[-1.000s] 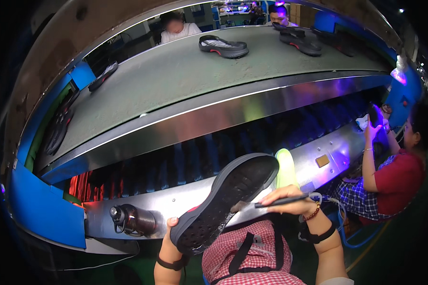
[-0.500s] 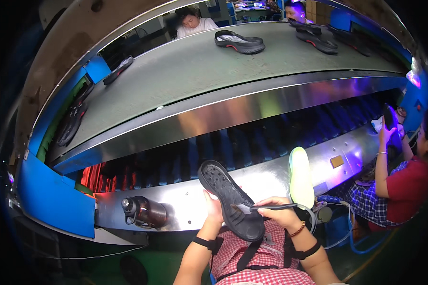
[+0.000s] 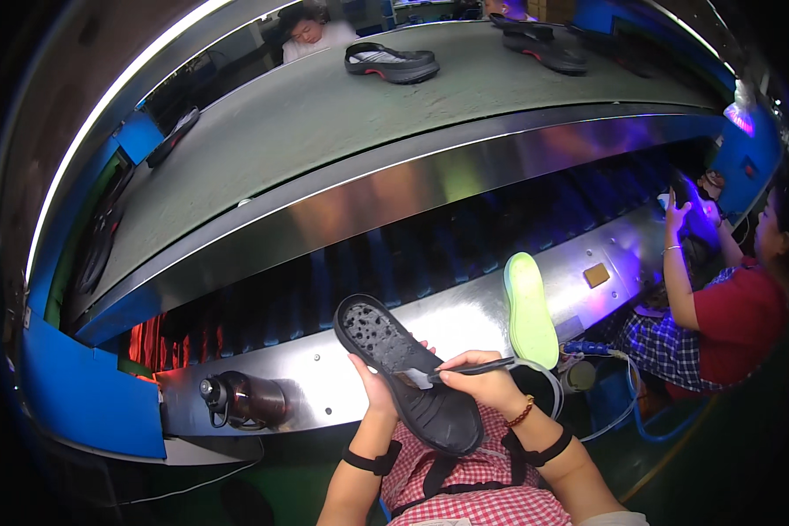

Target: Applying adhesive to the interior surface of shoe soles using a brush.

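My left hand (image 3: pixel 375 387) is closed round the side of a black shoe sole (image 3: pixel 443 419), held up at a slant in front of my lap. Its inner face is turned to me, with many small holes in the upper-left end and ridges lower down. Between the fingers of my right hand (image 3: pixel 489 386) is a slim dark-handled brush (image 3: pixel 475 368), with a clear tube running off its back end. The pale brush tip touches, or lies very close to, the middle of the sole's inner face.
A yellow-green sole (image 3: pixel 531 311) and a yellowish block (image 3: pixel 596 275) lie on the metal ledge (image 3: pixel 311 386). A dark bottle (image 3: pixel 250 399) lies at its left. Beyond, a green conveyor belt (image 3: pixel 307 123) carries several black soles. At right, a person in red (image 3: pixel 732 307) handles a dark piece.
My view has shifted, so the belt and ledge sit further left and higher. The brush handle now slants more, its back end raised. Both hands keep their hold.
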Tool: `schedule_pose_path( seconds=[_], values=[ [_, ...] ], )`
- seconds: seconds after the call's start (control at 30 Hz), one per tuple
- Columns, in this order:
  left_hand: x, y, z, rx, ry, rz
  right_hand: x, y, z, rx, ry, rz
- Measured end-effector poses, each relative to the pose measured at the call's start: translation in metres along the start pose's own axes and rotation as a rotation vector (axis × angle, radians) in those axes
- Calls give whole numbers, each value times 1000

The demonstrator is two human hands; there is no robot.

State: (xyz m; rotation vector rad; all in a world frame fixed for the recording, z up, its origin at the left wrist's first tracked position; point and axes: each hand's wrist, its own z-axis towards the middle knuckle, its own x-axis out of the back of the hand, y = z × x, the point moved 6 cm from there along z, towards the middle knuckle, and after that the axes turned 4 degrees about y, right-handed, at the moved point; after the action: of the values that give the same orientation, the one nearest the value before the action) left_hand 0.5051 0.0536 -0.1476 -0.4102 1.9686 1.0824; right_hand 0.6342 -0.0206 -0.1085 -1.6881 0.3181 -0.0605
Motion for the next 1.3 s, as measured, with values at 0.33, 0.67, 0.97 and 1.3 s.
schedule_pose_path(
  seconds=[0.33, 0.67, 0.97, 1.3],
  values=[
    [16, 41, 0, -400, 64, -44, -32, -38, -39, 727, -120, -556],
    [-29, 55, -20, -460, -289, -153, -18, -83, -25, 581, -242, -298],
    [-31, 63, -22, -483, -295, -218, -15, -60, -37, 383, -299, -113],
    [-63, 78, -32, -499, -511, -195, 6, -44, -33, 251, -318, -58]
  ],
)
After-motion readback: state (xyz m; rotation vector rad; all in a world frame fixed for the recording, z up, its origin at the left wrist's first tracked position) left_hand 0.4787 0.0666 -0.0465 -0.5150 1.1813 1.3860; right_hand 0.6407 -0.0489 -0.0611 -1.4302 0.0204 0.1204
